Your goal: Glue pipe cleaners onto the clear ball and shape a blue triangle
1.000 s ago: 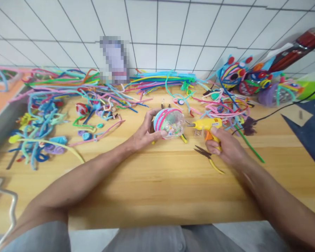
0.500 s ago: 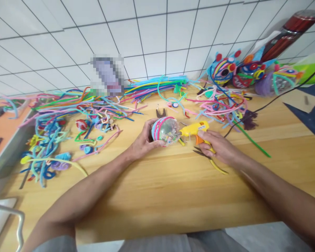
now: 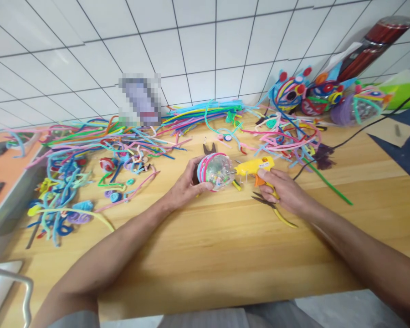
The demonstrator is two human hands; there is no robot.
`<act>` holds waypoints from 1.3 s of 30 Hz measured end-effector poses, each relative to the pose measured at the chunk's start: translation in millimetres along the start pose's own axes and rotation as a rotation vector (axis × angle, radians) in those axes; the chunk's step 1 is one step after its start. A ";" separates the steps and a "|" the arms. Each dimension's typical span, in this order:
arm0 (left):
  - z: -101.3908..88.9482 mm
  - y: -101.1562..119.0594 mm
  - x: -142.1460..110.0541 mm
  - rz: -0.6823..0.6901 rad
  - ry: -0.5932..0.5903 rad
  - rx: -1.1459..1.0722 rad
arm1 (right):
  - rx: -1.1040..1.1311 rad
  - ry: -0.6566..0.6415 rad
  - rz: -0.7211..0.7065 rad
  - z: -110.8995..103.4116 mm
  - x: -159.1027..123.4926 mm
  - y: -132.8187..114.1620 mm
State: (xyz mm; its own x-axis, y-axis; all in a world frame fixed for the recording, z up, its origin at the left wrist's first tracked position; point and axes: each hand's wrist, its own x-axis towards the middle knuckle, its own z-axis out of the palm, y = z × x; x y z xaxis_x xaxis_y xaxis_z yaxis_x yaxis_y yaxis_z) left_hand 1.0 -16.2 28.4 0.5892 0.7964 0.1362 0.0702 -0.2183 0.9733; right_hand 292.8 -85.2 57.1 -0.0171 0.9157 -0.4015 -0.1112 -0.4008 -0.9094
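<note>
Head view is showing the left hand [image 3: 186, 187] clamping the ball [image 3: 217, 171], the right hand [image 3: 287, 189] clamping the glue gun [image 3: 249, 167], apparently gluing; the next move is likely requiring steady nozzle [image 3: 232, 172] alignment.

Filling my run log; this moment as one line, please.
left hand: holding clear ball | right hand: gripping yellow glue gun | nozzle: at ball's right side

Pale tiled wall behind a wooden table
White tiles [image 3: 198, 41] with dark grout lines rise at the far side; light wood-grained tabletop [image 3: 205, 259] spans the middle, an orange surface [image 3: 7, 175] at left, grey floor [image 3: 331, 310] showing near.
</note>
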 end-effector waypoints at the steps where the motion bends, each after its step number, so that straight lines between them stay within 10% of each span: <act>1: -0.2 -0.1 -0.1 -0.002 0.001 0.002 | -0.015 0.000 -0.010 0.3 -0.3 0.8; 39: 1.0 -7.5 1.4 0.014 0.010 -0.084 | -0.276 0.035 -0.152 -0.5 -4.0 -5.7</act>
State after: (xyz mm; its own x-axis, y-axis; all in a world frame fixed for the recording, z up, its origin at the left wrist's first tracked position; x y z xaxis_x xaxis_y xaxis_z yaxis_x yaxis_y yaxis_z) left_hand 2.1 -14.0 21.1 0.5815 0.7993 0.1516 -0.0062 -0.1820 0.9833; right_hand 294.0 -86.6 63.8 0.0137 0.9660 -0.2583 0.1641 -0.2569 -0.9524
